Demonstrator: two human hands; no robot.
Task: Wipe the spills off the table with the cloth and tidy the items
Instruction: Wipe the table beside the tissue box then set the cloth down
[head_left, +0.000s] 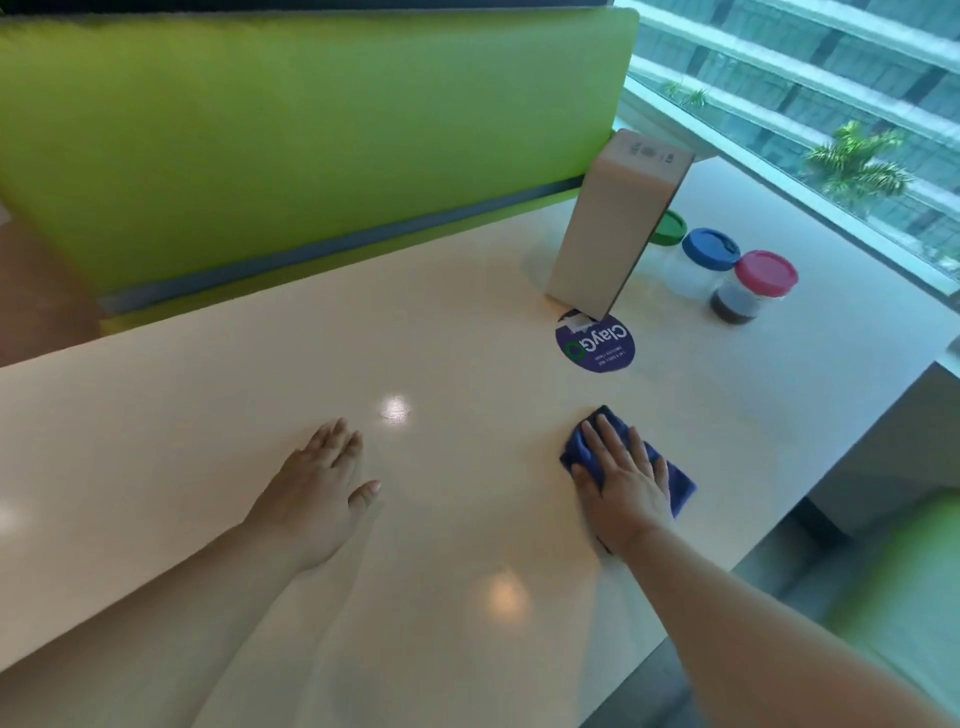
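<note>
Grip: my left hand (317, 488) lies flat on the table (208, 441), fingers straight, holding nothing; my right hand (623, 483) presses straight-fingered on the cloth (681, 483), not curled round it.
Table: glossy, smooth, cream; I can make out no spill.
Cloth: blue, soft, a folded oblong under my right palm, long axis far-left to near-right.
Items: leaning card stand (613, 223) and three round lidded jars (709, 254) lie beyond; I judge the right hand nearer.

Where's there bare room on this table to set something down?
Bare tabletop runs left of the left hand toward the green bench, and between that hand and the cloth under the right hand. Crowded: far right, around the card stand, sticker and jars.
</note>
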